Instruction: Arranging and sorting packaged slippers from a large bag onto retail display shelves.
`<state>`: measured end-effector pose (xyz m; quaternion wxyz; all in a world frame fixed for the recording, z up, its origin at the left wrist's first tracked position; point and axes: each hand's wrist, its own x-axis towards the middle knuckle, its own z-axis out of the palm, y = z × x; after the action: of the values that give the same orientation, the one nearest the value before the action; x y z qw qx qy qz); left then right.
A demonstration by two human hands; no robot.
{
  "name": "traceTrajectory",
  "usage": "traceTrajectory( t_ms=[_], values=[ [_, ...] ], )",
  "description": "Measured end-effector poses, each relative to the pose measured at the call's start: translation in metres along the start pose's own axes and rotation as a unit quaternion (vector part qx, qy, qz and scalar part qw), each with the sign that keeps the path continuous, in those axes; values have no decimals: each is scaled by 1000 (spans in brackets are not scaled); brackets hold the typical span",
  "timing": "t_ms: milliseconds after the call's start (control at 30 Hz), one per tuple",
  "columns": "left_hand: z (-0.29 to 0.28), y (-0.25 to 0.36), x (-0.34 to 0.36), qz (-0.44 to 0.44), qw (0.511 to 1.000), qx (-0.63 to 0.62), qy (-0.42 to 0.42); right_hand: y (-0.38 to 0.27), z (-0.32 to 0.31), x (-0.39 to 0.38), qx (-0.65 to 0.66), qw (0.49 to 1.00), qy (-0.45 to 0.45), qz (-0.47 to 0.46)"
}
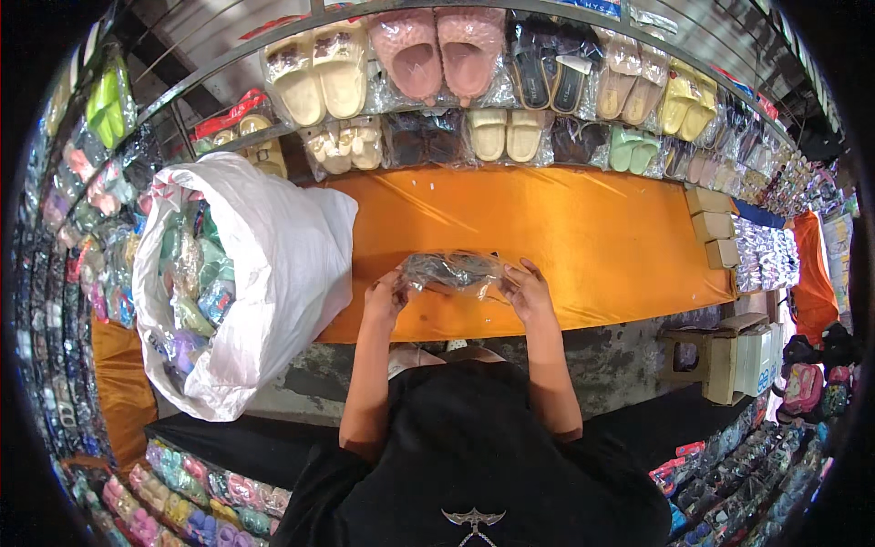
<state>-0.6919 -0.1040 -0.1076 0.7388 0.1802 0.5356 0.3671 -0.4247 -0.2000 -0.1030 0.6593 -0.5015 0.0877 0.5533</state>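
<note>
Stretched between my two hands is a clear plastic bag (451,272) with something dark grey inside; glare hides its exact shape, though it resembles the bagged slippers around it. My left hand (389,290) pinches the bag's left end. At the other end, the fingers of my right hand (524,286) grip the loose plastic. Both hands are over the near part of an orange-covered table (510,214). To the left of my left hand stands a large white sack (283,264), its mouth open, with several bagged slippers (196,273) inside.
Bagged slippers (401,55) hang on a metal rack (228,64) along the table's far side. Small cardboard boxes (713,226) sit at its right end. More boxes (725,360) stand lower right. Rows of bagged footwear (205,497) line the display behind me.
</note>
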Motion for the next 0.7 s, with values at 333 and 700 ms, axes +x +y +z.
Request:
traceTrajectory(
  t_ms=[333,700],
  values=[
    [2,-2,-11,107,991,74,32,-7,-6,0,-12,996,2,-92],
    [-5,5,-8,99,986,130,-40,-8,-9,-3,-40,992,26,-120]
  ],
)
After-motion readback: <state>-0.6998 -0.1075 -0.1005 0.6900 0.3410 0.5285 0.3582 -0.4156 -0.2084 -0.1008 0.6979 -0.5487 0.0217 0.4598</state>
